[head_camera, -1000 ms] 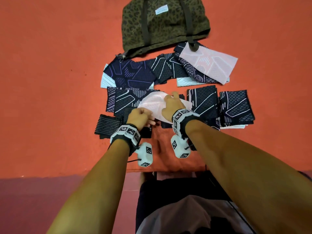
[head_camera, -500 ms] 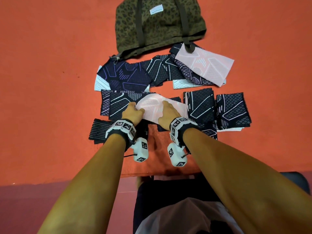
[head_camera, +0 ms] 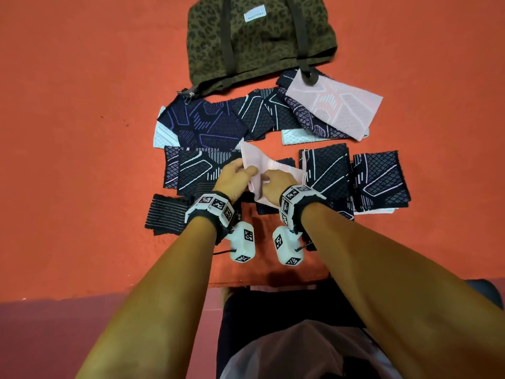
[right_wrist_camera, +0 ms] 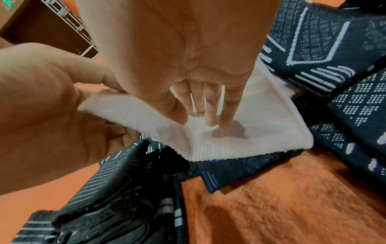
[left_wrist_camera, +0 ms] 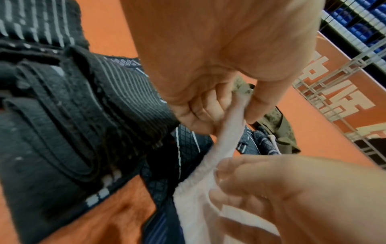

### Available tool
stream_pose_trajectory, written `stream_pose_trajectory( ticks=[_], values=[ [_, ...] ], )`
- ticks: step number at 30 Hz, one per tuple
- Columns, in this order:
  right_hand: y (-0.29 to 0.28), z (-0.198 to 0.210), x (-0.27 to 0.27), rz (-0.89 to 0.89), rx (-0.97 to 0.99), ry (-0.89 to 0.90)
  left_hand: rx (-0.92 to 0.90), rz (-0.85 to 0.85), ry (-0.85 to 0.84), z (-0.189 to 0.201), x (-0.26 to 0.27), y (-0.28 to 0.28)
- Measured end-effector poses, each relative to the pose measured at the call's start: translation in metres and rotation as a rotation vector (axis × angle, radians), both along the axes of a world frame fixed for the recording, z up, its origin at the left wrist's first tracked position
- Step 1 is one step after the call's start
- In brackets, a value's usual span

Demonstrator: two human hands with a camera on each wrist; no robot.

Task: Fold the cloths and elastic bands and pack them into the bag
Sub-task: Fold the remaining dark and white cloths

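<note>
A pale pink cloth (head_camera: 269,166) lies mid-table on dark patterned cloths (head_camera: 199,168). My left hand (head_camera: 246,170) pinches its left edge between thumb and fingers (left_wrist_camera: 240,109) and holds that edge raised. My right hand (head_camera: 263,177) is beside it, thumb and fingertips (right_wrist_camera: 226,120) gathered on the middle of the pink cloth (right_wrist_camera: 261,118), pinching a crease. The olive leopard-print bag (head_camera: 259,36) lies at the far edge, mouth toward me. Black striped elastic bands (head_camera: 166,214) sit to the left of my left wrist, and also show in the left wrist view (left_wrist_camera: 73,115).
Several folded dark cloths (head_camera: 379,179) are stacked to the right. Unfolded dark, pink (head_camera: 336,110) and pale blue cloths overlap in front of the bag. The orange table covering (head_camera: 82,132) stretches to the left and right. A wire rack (left_wrist_camera: 344,49) stands beyond.
Both hands lay on the pink cloth before. Now my left hand has lifted its left edge, and my right hand has drawn in toward the middle.
</note>
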State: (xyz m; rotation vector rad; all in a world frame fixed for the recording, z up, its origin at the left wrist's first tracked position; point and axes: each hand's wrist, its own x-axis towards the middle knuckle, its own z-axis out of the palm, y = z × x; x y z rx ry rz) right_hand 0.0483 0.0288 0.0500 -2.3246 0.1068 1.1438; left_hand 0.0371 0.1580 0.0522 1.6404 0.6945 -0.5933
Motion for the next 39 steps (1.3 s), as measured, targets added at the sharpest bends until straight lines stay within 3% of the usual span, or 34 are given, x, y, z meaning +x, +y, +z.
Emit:
stream_pose_trajectory(
  ticks=[8,12,15,18,22,28,32,39],
  values=[
    [-0.021,-0.002,-0.004,-0.026,-0.022,-0.017,0.092,-0.248,0.073,-0.015,-0.005,-0.021],
    [-0.032,-0.006,-0.003,-0.147,-0.053,-0.062,0.191,-0.44,0.097,-0.019,-0.007,-0.031],
    [-0.037,-0.008,-0.005,-0.207,-0.021,-0.026,0.191,-0.511,0.114,-0.034,-0.01,-0.036],
    [-0.041,-0.011,-0.007,-0.194,-0.056,-0.037,0.136,-0.56,0.154,-0.02,-0.011,-0.043],
    [-0.05,-0.006,-0.008,-0.147,-0.2,-0.034,0.005,-0.507,0.195,-0.02,-0.009,-0.042],
    [-0.062,-0.008,-0.01,-0.067,-0.287,0.002,0.408,-0.43,0.03,-0.032,-0.003,-0.03],
    [-0.062,-0.006,-0.013,-0.042,-0.322,0.018,0.386,-0.503,0.097,-0.033,-0.001,-0.032],
    [-0.049,-0.006,-0.014,0.007,-0.314,0.086,0.4,-0.482,0.147,-0.039,-0.004,-0.032]
  ],
)
